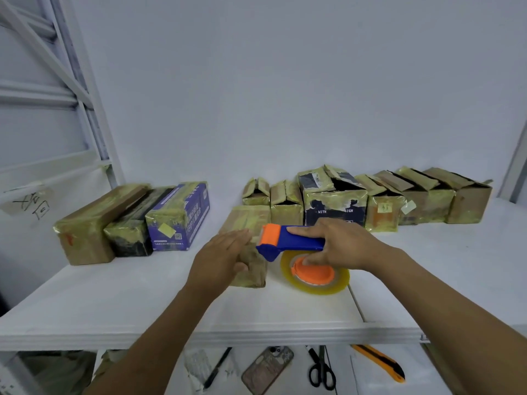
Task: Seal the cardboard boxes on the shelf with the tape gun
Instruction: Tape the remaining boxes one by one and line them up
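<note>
my right grip [339, 243] is wrapped round the blue handle of the tape gun [296, 241], forefinger laid along its top. the orange roller end points left, and the yellowish tape roll [316, 277] hangs below. the small cardboard box [248, 220] lies just left of it, long axis running away from me, and the gun's head meets its right edge. my left grip [222, 255] lies flat on the lid, fingers straight, holding nothing. all this sits on the white shelf [128, 303]. open-flapped boxes [399, 201] line the wall to the right; taped boxes [94, 223] sit left.
</note>
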